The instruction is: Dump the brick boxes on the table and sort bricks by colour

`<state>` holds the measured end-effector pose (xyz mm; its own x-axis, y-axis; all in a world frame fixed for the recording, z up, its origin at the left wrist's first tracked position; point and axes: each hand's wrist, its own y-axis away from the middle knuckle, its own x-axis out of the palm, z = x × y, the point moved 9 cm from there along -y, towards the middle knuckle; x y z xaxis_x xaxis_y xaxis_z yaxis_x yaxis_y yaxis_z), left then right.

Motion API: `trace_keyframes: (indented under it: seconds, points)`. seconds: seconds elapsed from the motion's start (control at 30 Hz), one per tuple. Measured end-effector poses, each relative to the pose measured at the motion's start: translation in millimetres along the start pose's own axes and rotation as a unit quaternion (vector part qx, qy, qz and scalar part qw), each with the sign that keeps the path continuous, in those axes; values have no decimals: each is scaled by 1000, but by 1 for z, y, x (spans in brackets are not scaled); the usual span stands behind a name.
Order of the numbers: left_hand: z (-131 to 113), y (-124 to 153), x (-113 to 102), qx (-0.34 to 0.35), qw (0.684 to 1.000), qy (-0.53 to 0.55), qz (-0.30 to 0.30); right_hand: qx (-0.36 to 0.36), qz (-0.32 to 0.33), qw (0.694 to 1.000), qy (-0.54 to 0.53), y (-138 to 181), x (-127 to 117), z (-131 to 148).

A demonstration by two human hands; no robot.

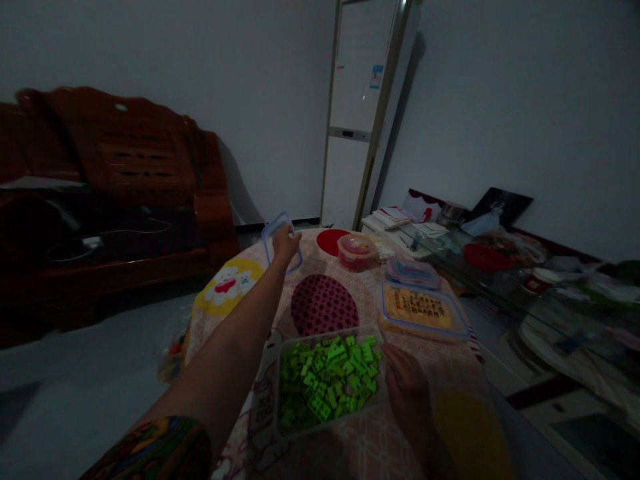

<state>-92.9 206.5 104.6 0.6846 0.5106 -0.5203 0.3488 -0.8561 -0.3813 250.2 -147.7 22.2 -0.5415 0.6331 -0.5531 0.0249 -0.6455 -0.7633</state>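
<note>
My left hand point(286, 245) is stretched out to the far left part of the table, its fingers closed on a clear lid with a blue rim point(267, 241). The lid is tilted up, and my hand hides part of it. Close to me stands a clear plastic container point(330, 427) without a lid on it, filled with bright green building bricks point(335, 377). My right hand point(407, 380) holds the container's right side, fingers together at the rim. The thumb is hard to make out in the dim light.
On the table's right side lie a blue-rimmed box point(423, 310) and a smaller lidded box point(414, 272). A round pink container point(356, 252) stands behind. The patterned tablecloth point(370, 433) covers the table. A cluttered glass-topped cabinet point(480, 280) is to the right, a wooden bench point(135, 153) left.
</note>
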Motion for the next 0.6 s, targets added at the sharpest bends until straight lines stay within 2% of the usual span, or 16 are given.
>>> trace_keyframes:
  seconds: [0.1, 0.17, 0.27, 0.4, 0.47, 0.6]
  points:
    - [7, 19, 38, 2, 993, -40, 114, 18, 10, 1000, -2, 3, -1, -2]
    - [17, 36, 50, 20, 984, -73, 162, 16, 13, 1000, -9, 6, -3, -3]
    - [41, 58, 50, 47, 967, -160, 194, 3, 8, 1000, -18, 12, -7, -4]
    - [77, 77, 43, 20, 942, -246, 227, 10, 12, 1000, -27, 19, -9, -5]
    - [81, 81, 47, 32, 940, -236, 246, 19, 22, 999, -30, 21, -8, -5]
    - [72, 72, 62, 81, 943, -193, 260, 22, 33, 999, -23, 25, -6, -4]
